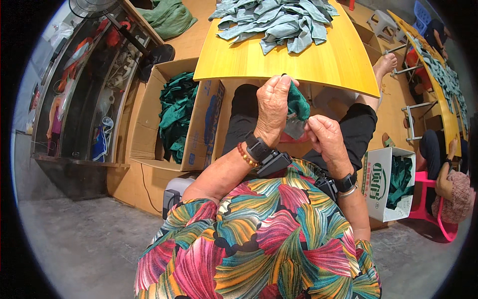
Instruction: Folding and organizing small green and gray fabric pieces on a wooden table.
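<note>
My left hand is raised at the near edge of the yellow table, its fingers closed around the top of a small dark green cloth piece. A paler grey-green part of the cloth hangs below. My right hand is lower and to the right, thumb and fingers pinched together at the cloth's lower right edge. The left fingers partly cover the cloth. A small dark tip shows above the left thumb; what it is I cannot make out. Pale blue-green cloth pieces lie heaped on the table beyond my hands.
A cardboard box of dark green cloth stands to the left, a white box of similar cloth to the right. Shelving and a black fan stand are farther left. At the far right, a person sits on a pink chair beside another table.
</note>
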Motion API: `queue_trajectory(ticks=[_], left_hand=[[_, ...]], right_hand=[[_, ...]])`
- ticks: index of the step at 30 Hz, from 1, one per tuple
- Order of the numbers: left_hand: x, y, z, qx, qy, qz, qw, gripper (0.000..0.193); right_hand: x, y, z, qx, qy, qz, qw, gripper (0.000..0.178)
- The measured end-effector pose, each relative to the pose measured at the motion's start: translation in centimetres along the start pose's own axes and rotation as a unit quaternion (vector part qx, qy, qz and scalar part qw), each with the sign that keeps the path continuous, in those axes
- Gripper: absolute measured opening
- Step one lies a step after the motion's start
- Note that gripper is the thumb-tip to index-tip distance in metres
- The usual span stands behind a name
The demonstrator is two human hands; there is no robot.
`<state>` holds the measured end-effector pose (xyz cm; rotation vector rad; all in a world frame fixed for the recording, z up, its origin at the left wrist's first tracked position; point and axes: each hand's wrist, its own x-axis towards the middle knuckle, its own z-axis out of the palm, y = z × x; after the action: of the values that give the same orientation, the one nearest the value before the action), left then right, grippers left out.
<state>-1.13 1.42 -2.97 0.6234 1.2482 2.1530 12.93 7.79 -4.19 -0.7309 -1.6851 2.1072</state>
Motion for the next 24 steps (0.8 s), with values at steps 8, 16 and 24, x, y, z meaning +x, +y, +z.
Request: queue_trajectory(ticks=[8, 16, 24], left_hand=[[0.3, 0.3, -0.1, 0.094, -0.023, 0.097, 0.991, 0.024], [0.6, 1.4, -1.2, 0.047, -0.086, 0.02, 0.995, 0.015], [1.6, 1.5, -2.2, 0.083, -0.11, -0.041, 0.99, 0.012]], right_hand=[[0.3, -0.1, 0.8, 0.168, -0.079, 0.066, 0.98, 0.026], [0.2, -0.1, -0.3, 0.136, -0.052, 0.029, 0.989, 0.027], [0.4, 0.4, -1.0, 0.206, -0.058, 0.034, 0.976, 0.026]])
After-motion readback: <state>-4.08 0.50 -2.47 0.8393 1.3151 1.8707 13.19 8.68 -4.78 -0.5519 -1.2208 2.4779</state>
